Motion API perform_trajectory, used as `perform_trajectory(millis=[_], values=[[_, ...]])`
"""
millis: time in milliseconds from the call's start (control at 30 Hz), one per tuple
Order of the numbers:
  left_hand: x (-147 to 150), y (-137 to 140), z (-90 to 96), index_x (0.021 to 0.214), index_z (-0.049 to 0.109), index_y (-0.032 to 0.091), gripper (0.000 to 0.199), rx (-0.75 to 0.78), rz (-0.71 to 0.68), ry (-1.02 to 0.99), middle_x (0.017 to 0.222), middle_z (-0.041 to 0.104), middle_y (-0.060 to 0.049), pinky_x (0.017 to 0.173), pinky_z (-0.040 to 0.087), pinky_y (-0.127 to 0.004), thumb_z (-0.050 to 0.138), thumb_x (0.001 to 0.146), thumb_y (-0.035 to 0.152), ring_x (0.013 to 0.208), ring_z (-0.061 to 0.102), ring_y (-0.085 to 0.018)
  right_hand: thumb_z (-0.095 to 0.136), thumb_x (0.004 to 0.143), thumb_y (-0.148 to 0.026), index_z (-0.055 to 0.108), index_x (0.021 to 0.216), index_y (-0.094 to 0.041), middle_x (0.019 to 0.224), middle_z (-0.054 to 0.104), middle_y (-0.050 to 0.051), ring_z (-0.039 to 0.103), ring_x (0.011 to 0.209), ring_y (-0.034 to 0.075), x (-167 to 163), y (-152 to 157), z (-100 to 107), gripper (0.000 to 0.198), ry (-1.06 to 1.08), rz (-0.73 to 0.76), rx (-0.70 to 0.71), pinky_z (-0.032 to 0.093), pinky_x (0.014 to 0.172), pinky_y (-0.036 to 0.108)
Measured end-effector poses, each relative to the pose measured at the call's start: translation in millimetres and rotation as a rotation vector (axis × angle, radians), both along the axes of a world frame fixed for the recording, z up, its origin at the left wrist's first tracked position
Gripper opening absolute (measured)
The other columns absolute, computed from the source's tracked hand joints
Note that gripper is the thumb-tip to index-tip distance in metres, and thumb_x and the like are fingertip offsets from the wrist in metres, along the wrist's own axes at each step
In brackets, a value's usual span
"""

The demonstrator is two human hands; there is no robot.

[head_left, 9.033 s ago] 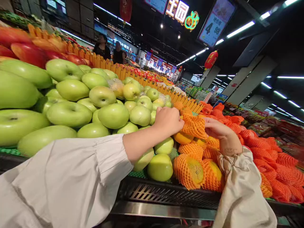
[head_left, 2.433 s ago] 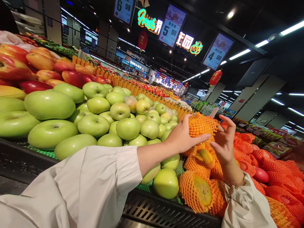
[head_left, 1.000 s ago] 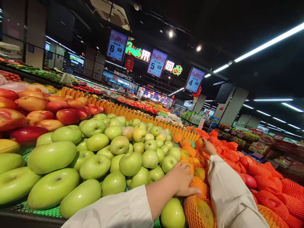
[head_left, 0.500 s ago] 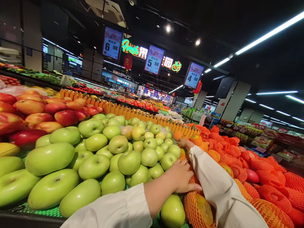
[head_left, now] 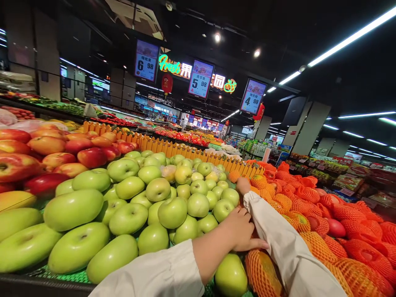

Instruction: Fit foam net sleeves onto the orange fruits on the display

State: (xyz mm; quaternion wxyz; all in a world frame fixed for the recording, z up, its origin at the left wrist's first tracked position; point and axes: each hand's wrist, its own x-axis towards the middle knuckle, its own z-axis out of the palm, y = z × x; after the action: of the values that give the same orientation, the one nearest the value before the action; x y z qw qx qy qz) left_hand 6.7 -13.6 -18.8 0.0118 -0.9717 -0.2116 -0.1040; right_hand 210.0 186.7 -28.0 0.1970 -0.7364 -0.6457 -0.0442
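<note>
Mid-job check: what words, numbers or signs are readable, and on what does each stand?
"6.98": left blue rectangular hanging price sign
"青苹果 5.98": middle blue rectangular hanging price sign
"4.98": right blue rectangular hanging price sign
"Fresh 果 … 园": glowing green-and-white sign, middle hidden
Too small or blurred: the price signs' other print, oval red lantern, distant lit white sign
</note>
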Motion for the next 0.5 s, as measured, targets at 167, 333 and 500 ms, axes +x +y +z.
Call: perform_trajectory(millis=[167, 333, 500], values=[[0.5, 0.3, 0.8, 0.125, 0.069, 0.007, 0.085, 0.008, -0.002, 0.017, 0.135, 0.064, -0.020, 0.110, 0.039, -0.045, 0.029, 0.093, 0.075, 0.129, 0.053, -0.035, 0.057, 0.087, -0.019, 0.068, 0.092, -0.010, 0.092, 0.070, 0.017, 0.067, 0.087, 0.026, 16.9, -18.4, 32.0, 0.015, 0.078, -0.180, 0.209, 0.050, 0.076, 0.035], [1.5, 0.8, -0.5, 0.126, 0.068, 0.009, 0.081, 0.014, -0.004, 0.012, 0.132, 0.065, -0.020, 0.109, 0.039, -0.047, 0.032, 0.094, 0.073, 0.130, 0.052, -0.036, 0.028, 0.094, -0.025, 0.055, 0.130, -0.009, 0.120, 0.065, 0.020, 0.063, 0.102, 0.028, 26.7, -31.1, 87.5, 0.048, 0.047, -0.141, 0.391, 0.048, 0.078, 0.034], [0.9, 1.0, -2.4, 0.125, 0.069, 0.009, 0.083, 0.001, -0.005, -0.012, 0.133, 0.065, -0.021, 0.110, 0.038, -0.049, 0.029, 0.093, 0.075, 0.130, 0.052, -0.037, 0.062, 0.072, -0.015, 0.074, 0.086, -0.017, 0.103, 0.073, 0.010, 0.066, 0.082, 0.022, 23.8, -35.7, 91.5, 0.019, -0.105, 0.135, 0.018, 0.048, 0.069, 0.029]])
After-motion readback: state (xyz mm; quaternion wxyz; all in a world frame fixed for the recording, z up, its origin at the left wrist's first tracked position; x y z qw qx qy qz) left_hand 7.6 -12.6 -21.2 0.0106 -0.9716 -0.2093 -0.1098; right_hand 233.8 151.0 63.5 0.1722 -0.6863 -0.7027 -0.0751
